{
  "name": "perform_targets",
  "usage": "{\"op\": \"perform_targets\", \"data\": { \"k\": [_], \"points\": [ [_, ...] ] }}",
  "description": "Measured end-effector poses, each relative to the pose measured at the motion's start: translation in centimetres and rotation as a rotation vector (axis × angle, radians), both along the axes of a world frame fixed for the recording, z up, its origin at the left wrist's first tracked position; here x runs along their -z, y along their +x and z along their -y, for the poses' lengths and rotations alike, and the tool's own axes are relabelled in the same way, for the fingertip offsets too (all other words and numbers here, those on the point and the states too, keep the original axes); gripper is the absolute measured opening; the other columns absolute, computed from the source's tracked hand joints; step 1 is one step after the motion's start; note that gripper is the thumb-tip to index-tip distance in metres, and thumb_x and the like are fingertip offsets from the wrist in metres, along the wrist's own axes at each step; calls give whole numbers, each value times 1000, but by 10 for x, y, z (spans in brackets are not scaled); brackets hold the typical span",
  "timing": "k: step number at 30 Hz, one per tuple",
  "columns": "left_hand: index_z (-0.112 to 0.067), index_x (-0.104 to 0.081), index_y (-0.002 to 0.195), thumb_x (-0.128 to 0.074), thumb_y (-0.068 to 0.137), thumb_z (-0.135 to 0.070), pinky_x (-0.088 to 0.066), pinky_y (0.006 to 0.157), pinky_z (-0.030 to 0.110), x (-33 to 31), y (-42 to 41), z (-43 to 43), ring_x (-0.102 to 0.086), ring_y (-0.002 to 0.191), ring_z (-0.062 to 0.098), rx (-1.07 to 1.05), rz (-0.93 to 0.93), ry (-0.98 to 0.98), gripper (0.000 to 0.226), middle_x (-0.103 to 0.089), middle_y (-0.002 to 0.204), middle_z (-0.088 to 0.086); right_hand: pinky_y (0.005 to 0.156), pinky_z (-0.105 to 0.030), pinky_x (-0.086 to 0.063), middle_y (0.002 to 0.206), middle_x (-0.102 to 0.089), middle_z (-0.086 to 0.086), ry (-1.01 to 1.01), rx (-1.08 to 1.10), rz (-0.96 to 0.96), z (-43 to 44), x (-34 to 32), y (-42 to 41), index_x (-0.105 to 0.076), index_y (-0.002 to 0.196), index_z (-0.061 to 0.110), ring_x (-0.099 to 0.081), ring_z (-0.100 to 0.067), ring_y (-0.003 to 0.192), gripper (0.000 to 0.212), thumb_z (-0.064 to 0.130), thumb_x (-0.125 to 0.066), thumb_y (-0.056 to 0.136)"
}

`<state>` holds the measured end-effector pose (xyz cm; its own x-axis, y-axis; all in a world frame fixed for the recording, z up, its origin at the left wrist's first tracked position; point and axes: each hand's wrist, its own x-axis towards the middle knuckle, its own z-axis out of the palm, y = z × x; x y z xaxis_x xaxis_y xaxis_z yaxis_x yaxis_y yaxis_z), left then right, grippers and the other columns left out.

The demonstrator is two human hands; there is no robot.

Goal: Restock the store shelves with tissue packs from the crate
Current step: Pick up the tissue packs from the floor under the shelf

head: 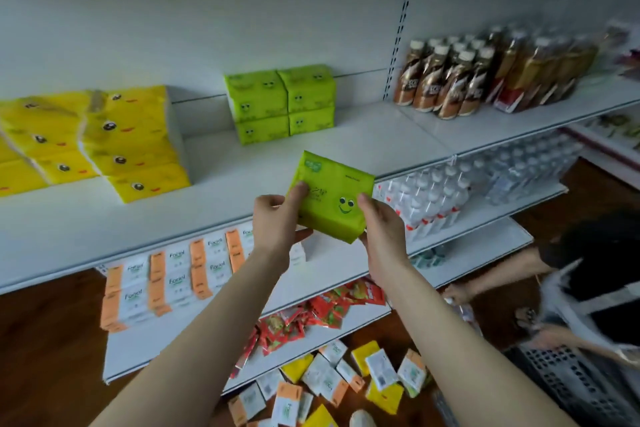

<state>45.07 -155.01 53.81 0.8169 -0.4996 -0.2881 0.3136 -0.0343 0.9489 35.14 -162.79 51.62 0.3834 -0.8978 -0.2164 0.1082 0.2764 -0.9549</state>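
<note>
Fingers (298, 191) pinch both ends of green pack (330, 184), slanting down rightward.

Above and right of the right hand (381, 229) brown drink bottles (450, 81) are standing, water bottles (446, 192) are sitting just beside it, red snack packets (313, 315) are lying below, and a person (568, 302) is crouching further right.
</note>
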Motion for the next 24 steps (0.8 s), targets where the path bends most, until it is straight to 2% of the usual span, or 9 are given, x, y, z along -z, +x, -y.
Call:
{"op": "perform_targets", "data": {
  "k": [4, 6, 8, 10, 12, 15, 18, 21, 24],
  "points": [
    [-5, -42, 101, -62, 87, -34, -53, 53, 27, -5, 13, 42, -58, 80, 23, -39, 45, 18, 37, -51, 91, 9, 73, -32, -45, 80, -63, -3, -38, 10, 14, 49, -10, 26, -58, 70, 17, -58, -18, 77, 22, 21, -55, 92],
    [-8, -43, 101, -62, 87, -35, -56, 67, 35, -5, 18, 66, -57, 80, 21, -62, 94, 57, 36, -52, 86, 4, 67, -28, -44, 82, -62, -6, -55, -10, 3, 77, -12, 38, -57, 72, 16, -57, -16, 74, 21, 21, -55, 92],
    [-8, -46, 104, -63, 86, -35, -51, 84, 39, -4, 22, 93, -57, 85, 20, -58, 179, 113, 36, -58, 93, 5, 64, -26, -44, 83, -61, -7, -58, -30, -13, 108, -14, 47, -58, 73, 16, -57, -16, 73, 20, 21, -54, 92],
    [-5, -50, 110, -65, 85, -32, -45, 83, 31, -2, 26, 121, -56, 95, 22, -30, 306, 208, 40, -59, 102, 8, 61, -17, -44, 85, -60, -7, -86, -41, -55, 142, -16, 55, -59, 79, 13, -55, -15, 73, 15, 19, -53, 92],
    [-2, -54, 112, -67, 83, -29, -42, 84, 30, 5, 29, 149, -53, 106, 25, 11, 450, 332, 41, -60, 108, 12, 49, -7, -38, 85, -58, -7, -160, -57, -122, 177, -17, 61, -62, 92, 5, -51, -10, 67, 14, 15, -52, 92],
    [-3, -59, 112, -64, 85, -26, -40, 81, 29, 18, 32, 185, -52, 106, 29, 53, 554, 452, 36, -59, 108, 18, 44, -7, -35, 86, -57, -9, -233, -78, -227, 224, -11, 71, -62, 100, -1, -49, -15, 68, 19, 12, -50, 92],
    [-6, -62, 109, -60, 88, -24, -41, 71, 30, 27, 37, 215, -54, 87, 33, 69, 493, 460, 28, -59, 89, 15, 57, -23, -37, 87, -57, -11, -288, -101, -335, 261, -3, 80, -62, 101, -3, -51, -20, 78, 21, 14, -51, 92],
    [-8, -63, 107, -59, 88, -20, -49, 67, 33, 29, 46, 238, -53, 68, 28, 85, 364, 407, 23, -54, 64, 4, 65, -26, -32, 86, -58, -12, -369, -104, -434, 288, 7, 90, -63, 91, 3, -52, -22, 81, 17, 17, -52, 92],
    [-7, -59, 117, -58, 89, -18, -56, 74, 38, 26, 55, 258, -60, 67, 23, 57, 228, 332, 30, -61, 73, 5, 72, -28, -38, 95, -63, -15, -429, -62, -457, 310, 13, 104, -64, 100, 1, -58, -28, 91, 24, 21, -56, 91]
  ]
}}
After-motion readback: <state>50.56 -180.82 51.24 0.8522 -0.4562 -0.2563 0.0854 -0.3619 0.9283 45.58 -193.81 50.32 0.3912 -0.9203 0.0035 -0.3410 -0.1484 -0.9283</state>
